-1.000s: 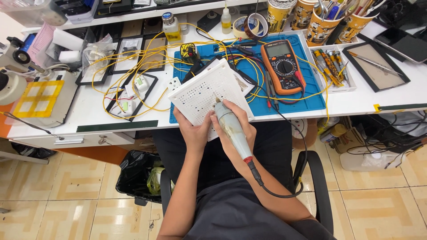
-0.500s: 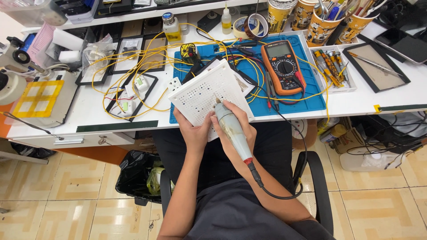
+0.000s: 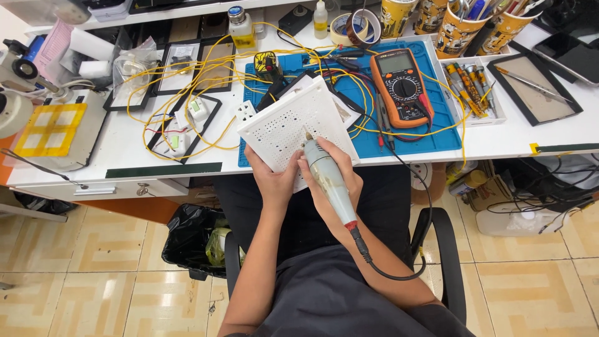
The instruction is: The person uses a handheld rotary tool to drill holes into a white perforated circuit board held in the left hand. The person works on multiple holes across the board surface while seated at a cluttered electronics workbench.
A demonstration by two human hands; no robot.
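The right hand (image 3: 334,181) is wrapped around a grey corded rotary tool (image 3: 327,181), tip touching a white perforated plastic panel (image 3: 296,128). The left hand (image 3: 274,178) is closed on the panel's lower edge, holding it tilted over the lap, against the desk (image 3: 125,150) front. The panel looks light, stiff and probably brittle, best gripped by its edges. An orange multimeter (image 3: 399,87) lies on the blue mat (image 3: 437,134) beyond.

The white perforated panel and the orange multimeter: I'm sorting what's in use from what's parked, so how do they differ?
The white perforated panel is held tilted at the desk edge by the left hand; the orange multimeter lies flat on the blue mat, untouched. The panel is plain white, dotted with holes; the multimeter has a screen and dial. The right hand presses a grey corded tool to the panel only.
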